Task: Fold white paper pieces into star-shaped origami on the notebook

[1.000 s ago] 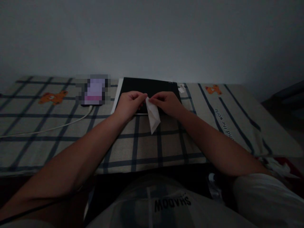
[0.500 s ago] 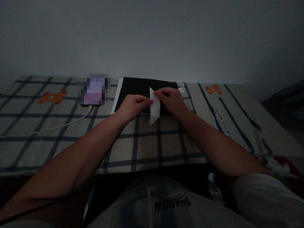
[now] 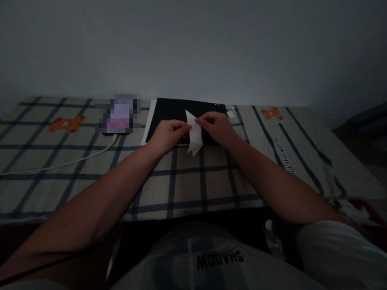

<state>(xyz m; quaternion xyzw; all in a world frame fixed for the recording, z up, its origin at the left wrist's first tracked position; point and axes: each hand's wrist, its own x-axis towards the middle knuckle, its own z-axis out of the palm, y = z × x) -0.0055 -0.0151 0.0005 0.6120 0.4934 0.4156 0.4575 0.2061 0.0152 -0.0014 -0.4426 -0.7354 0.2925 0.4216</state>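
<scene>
A strip of folded white paper (image 3: pixel 195 135) with pointed ends is held up between my two hands. My left hand (image 3: pixel 169 135) pinches its left edge between thumb and fingers. From the other side, my right hand (image 3: pixel 217 125) grips the upper right edge the same way. Behind and below the hands lies a dark flat notebook or folder (image 3: pixel 178 109), with a white edge showing along its left. Part of it is hidden by the hands and the paper.
A phone (image 3: pixel 121 117) with a blurred screen lies to the left, a white cable (image 3: pixel 87 158) plugged into it. Checked cloth (image 3: pixel 187 189) with bear prints covers the table, which meets a plain wall (image 3: pixel 193 48). A small white scrap (image 3: pixel 231 112) sits right of the notebook.
The paper has turned slightly and its upper tip has shifted left. Its lower end now shows two separate points. Both hands stay nearly in place, the left moving slightly left.
</scene>
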